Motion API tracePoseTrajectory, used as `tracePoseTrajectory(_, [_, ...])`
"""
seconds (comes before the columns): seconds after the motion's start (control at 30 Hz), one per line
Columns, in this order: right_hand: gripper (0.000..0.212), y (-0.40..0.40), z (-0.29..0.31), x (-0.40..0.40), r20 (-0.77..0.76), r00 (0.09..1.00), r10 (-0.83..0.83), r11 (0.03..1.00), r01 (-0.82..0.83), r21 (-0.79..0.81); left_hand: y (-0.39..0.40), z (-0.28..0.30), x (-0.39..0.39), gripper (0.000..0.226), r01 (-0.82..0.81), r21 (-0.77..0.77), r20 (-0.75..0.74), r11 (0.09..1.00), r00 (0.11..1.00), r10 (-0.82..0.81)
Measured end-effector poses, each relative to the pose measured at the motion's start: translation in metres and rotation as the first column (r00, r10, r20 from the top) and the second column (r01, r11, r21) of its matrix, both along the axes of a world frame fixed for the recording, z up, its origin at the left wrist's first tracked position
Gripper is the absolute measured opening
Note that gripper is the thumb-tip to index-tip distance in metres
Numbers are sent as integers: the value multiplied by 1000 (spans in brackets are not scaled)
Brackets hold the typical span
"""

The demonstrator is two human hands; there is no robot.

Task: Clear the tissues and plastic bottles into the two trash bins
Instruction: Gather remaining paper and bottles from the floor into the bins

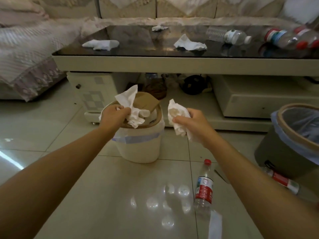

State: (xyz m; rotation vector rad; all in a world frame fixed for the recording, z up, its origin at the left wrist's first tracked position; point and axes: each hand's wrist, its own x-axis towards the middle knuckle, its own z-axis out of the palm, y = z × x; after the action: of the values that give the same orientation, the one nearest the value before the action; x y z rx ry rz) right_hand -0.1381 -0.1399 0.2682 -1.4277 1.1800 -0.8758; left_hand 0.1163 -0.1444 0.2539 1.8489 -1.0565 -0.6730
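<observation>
My left hand (115, 113) grips a crumpled white tissue (131, 104) right over the mouth of the white trash bin (139, 145) on the floor. My right hand (193, 122) grips a second tissue (177, 116) just to the right of that bin. A grey bin (283, 152) with a blue liner stands at the right edge. Three more tissues (101, 44) (189, 43) (158, 28) lie on the dark glass coffee table (155, 64). Plastic bottles (231, 35) (290, 37) lie on the table's right side. A red-labelled bottle (203, 185) lies on the floor, another bottle (281, 180) by the grey bin.
A sofa (25, 49) with a patterned cover runs along the left and behind the table. A lower shelf (172, 87) under the table holds assorted dark items. Brown cardboard (146, 101) sticks out of the white bin. The floor is glossy pale tile.
</observation>
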Motion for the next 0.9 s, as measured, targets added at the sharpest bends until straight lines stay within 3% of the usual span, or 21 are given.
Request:
tracePoseTrajectory(0.1, [32,-2,-1,19,28,1000,-6,1000,6,14,-16,11,27,30,-45,133,99,990,995,32])
tracePoseTrajectory(0.23, [26,-4,-10,50,61,998,-20,998,16,54,-37,21,49,32,-3,329,238,944,968,-80])
tracePoseTrajectory(0.47, [28,-10,-24,86,-30,999,-14,999,15,47,-64,-1,66,40,-61,388,524,920,836,-165])
tracePoseTrajectory(0.67, [34,-20,-23,100,-46,998,-38,997,41,65,-74,-13,68,41,-76,332,611,940,777,-153])
tracePoseTrajectory(0.77, [31,-25,-23,110,-78,996,-46,998,50,46,-76,-17,72,37,-77,266,723,961,675,-146])
tracePoseTrajectory(0.9, [27,-31,-25,125,-129,990,-61,998,65,25,-76,-13,74,23,-70,335,861,940,427,-275])
